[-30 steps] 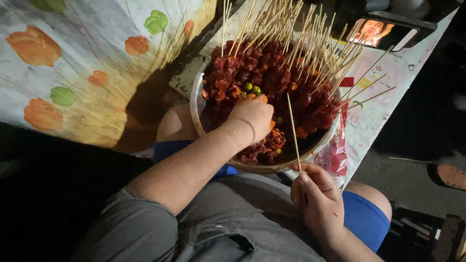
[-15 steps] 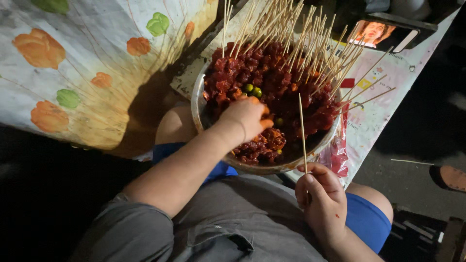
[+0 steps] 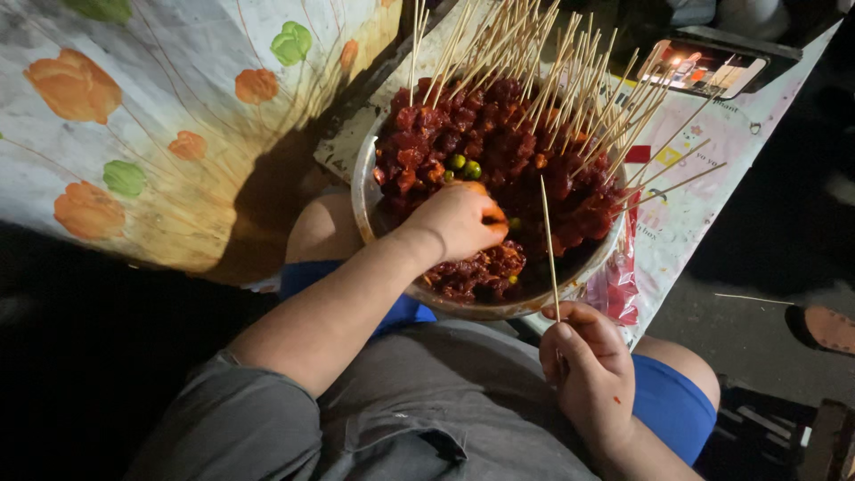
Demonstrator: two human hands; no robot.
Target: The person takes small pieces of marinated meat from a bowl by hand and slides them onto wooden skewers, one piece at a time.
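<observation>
Holding a bare skewer (image 3: 549, 245) upright, pinched in closed fingers, the right hand (image 3: 590, 374) waits beside the bowl (image 3: 367, 191). The left hand (image 3: 459, 218) closes on meat (image 3: 472, 272) inside. Many loaded skewers (image 3: 570, 80) stand finished; loose meat remains.

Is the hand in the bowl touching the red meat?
Touching. In the head view, the left hand rests fingers-down on the red marinated meat pieces inside the round metal bowl, with no gap showing.

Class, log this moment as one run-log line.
left hand: in bowl, on meat | right hand: holds bare skewer upright | loaded skewers: in bowl
</observation>
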